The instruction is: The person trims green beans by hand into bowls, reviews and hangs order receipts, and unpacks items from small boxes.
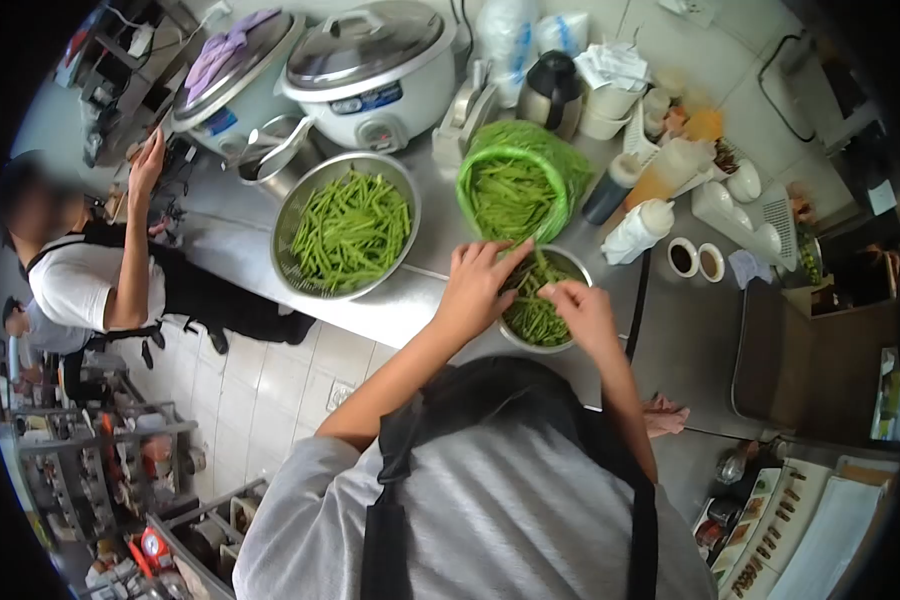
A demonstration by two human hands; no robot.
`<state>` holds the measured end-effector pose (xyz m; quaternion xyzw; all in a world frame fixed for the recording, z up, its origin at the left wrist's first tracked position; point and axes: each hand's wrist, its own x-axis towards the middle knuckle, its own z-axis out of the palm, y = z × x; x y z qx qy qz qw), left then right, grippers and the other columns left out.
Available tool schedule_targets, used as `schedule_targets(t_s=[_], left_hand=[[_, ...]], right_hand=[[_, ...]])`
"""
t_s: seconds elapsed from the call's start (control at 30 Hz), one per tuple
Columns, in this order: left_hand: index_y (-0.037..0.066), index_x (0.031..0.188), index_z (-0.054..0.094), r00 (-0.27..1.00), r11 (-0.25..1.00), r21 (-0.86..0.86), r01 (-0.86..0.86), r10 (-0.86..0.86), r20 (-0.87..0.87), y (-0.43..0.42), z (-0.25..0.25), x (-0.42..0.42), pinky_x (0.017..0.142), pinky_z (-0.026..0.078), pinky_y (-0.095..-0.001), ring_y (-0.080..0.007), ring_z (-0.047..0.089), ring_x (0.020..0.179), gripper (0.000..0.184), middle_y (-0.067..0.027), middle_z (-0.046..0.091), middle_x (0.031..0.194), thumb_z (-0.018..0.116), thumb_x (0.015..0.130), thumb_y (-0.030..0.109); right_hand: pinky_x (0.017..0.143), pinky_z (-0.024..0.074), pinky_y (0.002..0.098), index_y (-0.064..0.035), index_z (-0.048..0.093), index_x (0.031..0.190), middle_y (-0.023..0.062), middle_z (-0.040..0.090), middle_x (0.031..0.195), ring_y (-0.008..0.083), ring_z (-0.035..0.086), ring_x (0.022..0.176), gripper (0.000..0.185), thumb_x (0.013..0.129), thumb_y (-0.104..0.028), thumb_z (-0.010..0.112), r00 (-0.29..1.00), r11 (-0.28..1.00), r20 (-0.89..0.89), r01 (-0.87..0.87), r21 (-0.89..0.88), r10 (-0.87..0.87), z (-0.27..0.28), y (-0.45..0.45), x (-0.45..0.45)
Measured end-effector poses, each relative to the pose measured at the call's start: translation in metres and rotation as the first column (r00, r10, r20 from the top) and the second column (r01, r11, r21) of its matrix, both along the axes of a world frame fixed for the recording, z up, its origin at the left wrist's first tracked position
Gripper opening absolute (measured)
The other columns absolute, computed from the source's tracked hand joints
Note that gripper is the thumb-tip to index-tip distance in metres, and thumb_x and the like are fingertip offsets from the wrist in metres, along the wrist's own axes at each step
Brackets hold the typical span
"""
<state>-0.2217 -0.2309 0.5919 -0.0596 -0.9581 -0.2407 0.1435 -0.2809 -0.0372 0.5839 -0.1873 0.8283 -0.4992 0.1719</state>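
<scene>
My left hand (478, 285) is at the left rim of a small metal bowl (588, 268), its fingers curled around thin green beans. My right hand (582, 312) pinches at the beans over the bowl's right side. Green bean pieces (535, 318) fill the bowl below both hands; exactly which beans are between the fingers is hard to make out. Just behind it stands an open green plastic bag (570, 165) full of green beans (510, 198). To the left, a large metal colander (282, 245) holds a heap of green bean pieces (352, 228).
Two rice cookers (370, 75) stand at the back left, beside a metal pot (288, 175) with utensils. Squeeze bottles (638, 228), sauce cups (711, 262) and a thermos jug (550, 92) are on the right. Another person (100, 275) with a raised hand stands at the left.
</scene>
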Motion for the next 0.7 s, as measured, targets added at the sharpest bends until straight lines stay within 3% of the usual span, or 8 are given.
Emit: schedule_targets(t_s=[0.07,0.2,0.27,0.47,0.5,0.6,0.63,0.7], left_hand=[[0.021,0.128,0.057,0.984,0.998,0.004,0.061,-0.06,-0.168,0.005,0.016,0.0,0.098,0.032,-0.0444,-0.0263,0.051,0.11,0.062,-0.0089,0.058,0.114,0.074,0.069,0.011],[0.021,0.095,0.073,0.973,0.986,-0.065,0.154,-0.163,-0.164,0.0,0.01,-0.007,0.098,0.033,-0.0461,-0.0244,0.053,0.109,0.023,-0.0012,0.063,0.108,0.073,0.072,0.015],[0.02,0.089,0.073,0.974,0.987,-0.062,0.147,-0.155,-0.167,-0.003,0.016,-0.008,0.097,0.034,-0.046,-0.0225,0.056,0.103,0.017,0.0031,0.066,0.101,0.072,0.072,0.017],[0.019,0.091,0.074,0.968,0.989,0.009,0.144,-0.14,-0.207,-0.004,0.024,-0.006,0.092,0.037,-0.0398,-0.0188,0.058,0.095,0.019,0.0024,0.067,0.094,0.072,0.073,0.016],[0.014,0.094,0.073,0.96,0.988,0.036,0.15,-0.137,-0.246,-0.002,0.028,-0.006,0.084,0.042,-0.0372,-0.0217,0.06,0.086,0.021,-0.0017,0.068,0.091,0.073,0.073,0.012],[0.007,0.098,0.072,0.981,0.935,0.316,0.162,-0.119,-0.151,0.001,0.007,-0.001,0.076,0.046,-0.0352,-0.0247,0.063,0.078,0.024,-0.0077,0.069,0.087,0.071,0.074,0.004],[0.002,0.102,0.07,0.988,0.842,0.518,0.152,-0.125,-0.088,0.009,0.006,0.003,0.07,0.049,-0.0321,-0.024,0.064,0.072,0.025,-0.0127,0.069,0.082,0.068,0.077,-0.001],[0.003,0.104,0.07,0.999,0.796,0.603,0.046,-0.049,-0.011,0.01,0.005,0.008,0.069,0.05,-0.0309,-0.0226,0.065,0.073,0.024,-0.0125,0.069,0.083,0.066,0.081,0.002]], right_hand=[[0.051,0.039,0.0295,-0.0024,0.07,0.087,0.0071,0.059,0.06,0.0091,0.05,0.054,0.022,0.089,-0.024,0.063,0.998,0.995,0.032,-0.042,-0.094,0.045,-0.006,0.0,0.003],[0.057,0.0459,0.0314,-0.0035,0.07,0.088,0.0112,0.063,0.065,0.0129,0.057,0.058,0.023,0.089,-0.026,0.062,0.994,0.995,-0.067,-0.094,-0.041,0.091,-0.001,-0.003,0.003],[0.058,0.046,0.0283,-0.0069,0.071,0.092,0.0055,0.06,0.062,0.0091,0.056,0.06,0.023,0.093,-0.025,0.057,0.972,0.974,-0.064,-0.225,-0.006,0.224,0.0,-0.001,-0.001],[0.06,0.0455,0.0346,-0.0083,0.07,0.085,0.0121,0.064,0.069,0.0222,0.06,0.06,0.031,0.094,-0.031,0.051,0.946,0.944,0.01,-0.325,0.061,0.325,0.025,-0.003,0.003],[0.054,0.0424,0.03,-0.0064,0.067,0.087,0.0066,0.06,0.066,0.0159,0.054,0.054,0.032,0.097,-0.03,0.048,0.948,0.949,-0.152,-0.298,-0.104,0.281,0.016,-0.007,0.004],[0.049,0.0355,0.0235,-0.0049,0.064,0.088,-0.0014,0.048,0.061,0.0076,0.043,0.051,0.033,0.1,-0.028,0.044,0.948,0.864,0.185,-0.141,-0.483,0.258,0.006,-0.013,0.006],[0.048,0.0295,0.0192,-0.0043,0.061,0.089,-0.0061,0.038,0.061,0.0028,0.034,0.052,0.033,0.102,-0.026,0.04,0.924,0.815,0.274,-0.066,-0.575,0.268,0.008,-0.015,0.009],[0.048,0.0294,0.0192,-0.0041,0.061,0.088,-0.0054,0.039,0.061,0.0034,0.034,0.052,0.034,0.102,-0.027,0.04,0.907,0.806,0.329,-0.017,-0.592,0.261,0.011,-0.018,0.013]])
